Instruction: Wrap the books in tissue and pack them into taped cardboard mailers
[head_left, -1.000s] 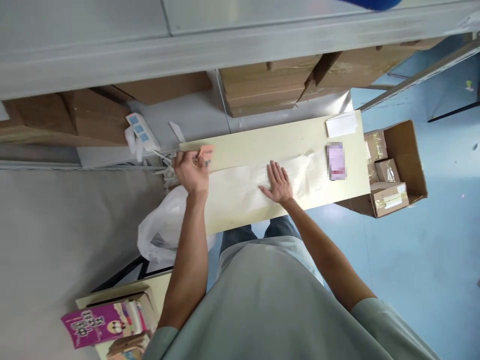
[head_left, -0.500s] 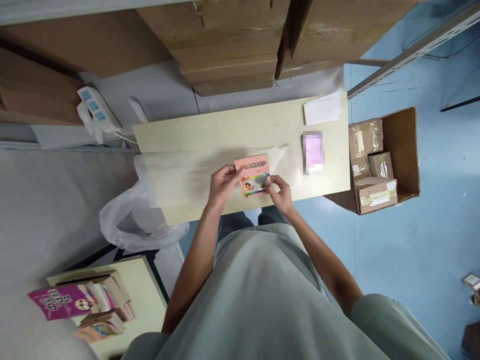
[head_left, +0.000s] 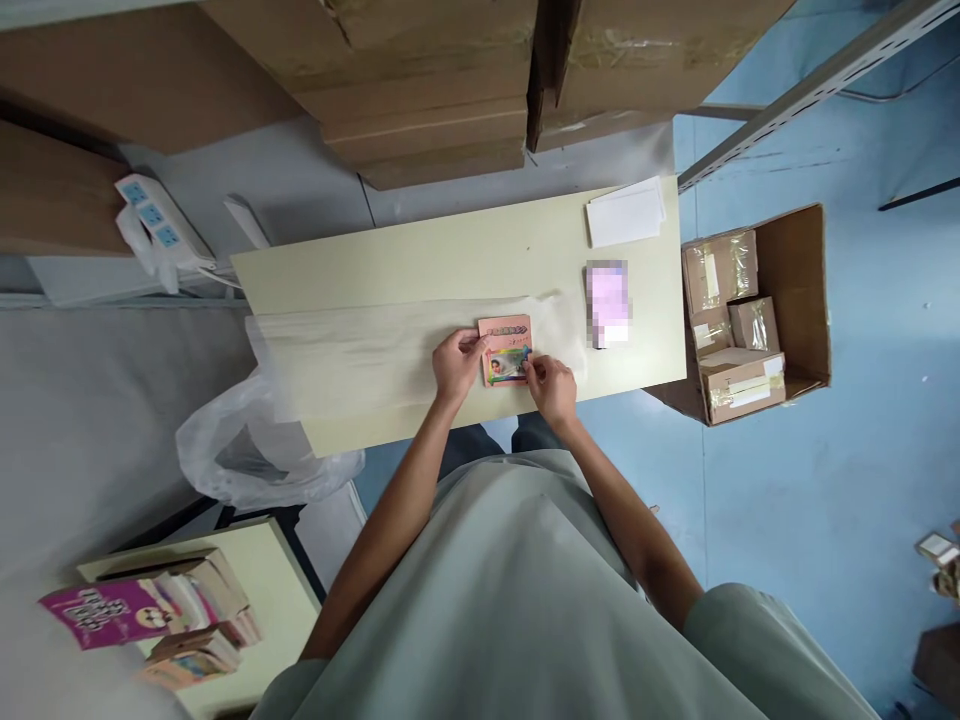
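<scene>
A small pink booklet (head_left: pixel 505 350) with a colourful picture on its cover lies on a long sheet of translucent white wrapping (head_left: pixel 360 350) spread over a pale yellow table (head_left: pixel 450 250). My left hand (head_left: pixel 456 362) pinches the booklet's left edge. My right hand (head_left: pixel 551 385) pinches its lower right corner. Both hands rest near the table's front edge.
A pink-and-white card (head_left: pixel 607 303) and a stack of white sheets (head_left: pixel 625 213) lie at the table's right end. An open carton (head_left: pixel 757 310) of wrapped packets stands on the blue floor to the right. A clear plastic bag (head_left: pixel 247 450) hangs left. Books (head_left: pixel 142 610) pile lower left. Cardboard boxes (head_left: pixel 420 90) line the back.
My left hand brought the booklet from the table's left end to the middle of the sheet. My right hand lifted off the sheet and took the booklet's corner. The view shifted.
</scene>
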